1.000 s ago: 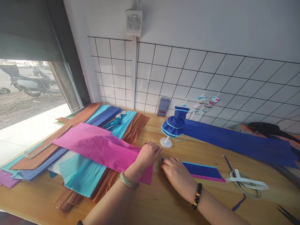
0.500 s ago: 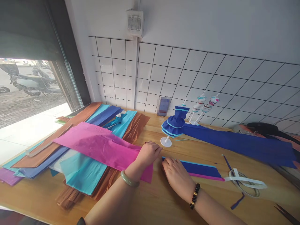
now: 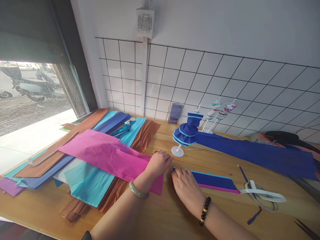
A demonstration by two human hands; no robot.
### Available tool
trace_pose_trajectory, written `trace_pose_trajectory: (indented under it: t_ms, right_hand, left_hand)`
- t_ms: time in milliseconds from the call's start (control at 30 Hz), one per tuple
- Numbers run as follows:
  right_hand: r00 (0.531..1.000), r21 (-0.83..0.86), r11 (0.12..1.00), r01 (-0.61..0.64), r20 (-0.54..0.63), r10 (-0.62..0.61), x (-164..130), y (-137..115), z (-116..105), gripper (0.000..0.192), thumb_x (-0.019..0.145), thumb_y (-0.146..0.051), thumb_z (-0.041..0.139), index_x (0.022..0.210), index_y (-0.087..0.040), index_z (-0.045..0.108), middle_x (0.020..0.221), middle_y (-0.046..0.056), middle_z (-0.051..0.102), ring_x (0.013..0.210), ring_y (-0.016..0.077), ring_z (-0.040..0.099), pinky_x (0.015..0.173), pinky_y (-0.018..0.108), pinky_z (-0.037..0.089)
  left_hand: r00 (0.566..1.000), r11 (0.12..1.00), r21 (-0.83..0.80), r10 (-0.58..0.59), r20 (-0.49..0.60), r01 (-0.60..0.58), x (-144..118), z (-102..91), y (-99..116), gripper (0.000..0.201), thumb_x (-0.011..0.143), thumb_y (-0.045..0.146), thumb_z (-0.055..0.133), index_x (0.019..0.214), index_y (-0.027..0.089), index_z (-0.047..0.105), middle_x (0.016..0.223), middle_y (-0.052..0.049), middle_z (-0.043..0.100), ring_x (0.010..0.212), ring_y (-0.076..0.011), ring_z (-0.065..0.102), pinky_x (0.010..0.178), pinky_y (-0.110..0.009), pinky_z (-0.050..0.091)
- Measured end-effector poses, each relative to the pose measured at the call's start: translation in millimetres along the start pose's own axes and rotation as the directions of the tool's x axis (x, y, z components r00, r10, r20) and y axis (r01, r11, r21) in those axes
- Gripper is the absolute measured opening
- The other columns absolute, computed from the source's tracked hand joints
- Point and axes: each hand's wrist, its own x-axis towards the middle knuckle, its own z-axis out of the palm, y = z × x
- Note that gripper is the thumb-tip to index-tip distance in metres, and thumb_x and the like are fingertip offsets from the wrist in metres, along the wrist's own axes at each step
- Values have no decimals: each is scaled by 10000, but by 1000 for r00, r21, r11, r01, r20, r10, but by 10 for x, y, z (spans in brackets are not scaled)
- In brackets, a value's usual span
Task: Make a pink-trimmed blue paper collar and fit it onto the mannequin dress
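My left hand (image 3: 157, 165), with a pale green bangle at the wrist, is closed over the right end of a pink paper sheet (image 3: 100, 146). Its fingers are curled together, and whatever lies in them is hidden. To its right, my right hand (image 3: 185, 181) wears a black and gold bead bracelet. Its fingers bend over the left end of a dark blue strip (image 3: 215, 180) edged in light blue and pink. Just behind both hands stands a small dress form (image 3: 178, 151) wearing a blue tiered dress (image 3: 188, 128) with light blue trim.
Brown, blue and turquoise sheets (image 3: 87, 185) pile up on the left of the wooden table (image 3: 140, 216). A long blue sheet (image 3: 250, 150) stretches along the back right. White tape (image 3: 267, 192) and scissors (image 3: 306, 228) lie to the right. Two patterned dress forms (image 3: 213, 111) stand behind.
The view has shifted very slightly. Both hands and the things around them look almost the same as before.
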Motion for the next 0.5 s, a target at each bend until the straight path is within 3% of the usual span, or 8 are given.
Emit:
trace_pose_trajectory:
  t_ms: [233,367,500]
  right_hand:
    - [997,49,996,-71,12,71,-58,123,-11,251,816,7,393,795,-165,574,813,80,586,771,214,541,650,317,345]
    - [999,85,996,-41,22,39,-69,136,-19,206,861,-81,414,805,-192,579,851,52,589,815,196,539,675,302,343]
    - [998,63,998,-4,65,0,7,107,-73,240,812,-7,423,788,-167,600,843,72,611,808,220,545,666,322,334]
  left_hand:
    - [1000,1000,1,-3,-2,3,-3,-10,11,308,882,264,422,655,173,610,639,-28,626,664,-150,558,652,-243,389]
    - [1000,1000,2,-7,-2,7,0,1,6,306,882,264,419,664,170,612,645,-31,628,670,-150,561,662,-245,391]
    - [1000,1000,1,-6,0,6,-6,4,1,300,881,263,423,665,174,612,642,-22,623,663,-143,559,659,-237,388]
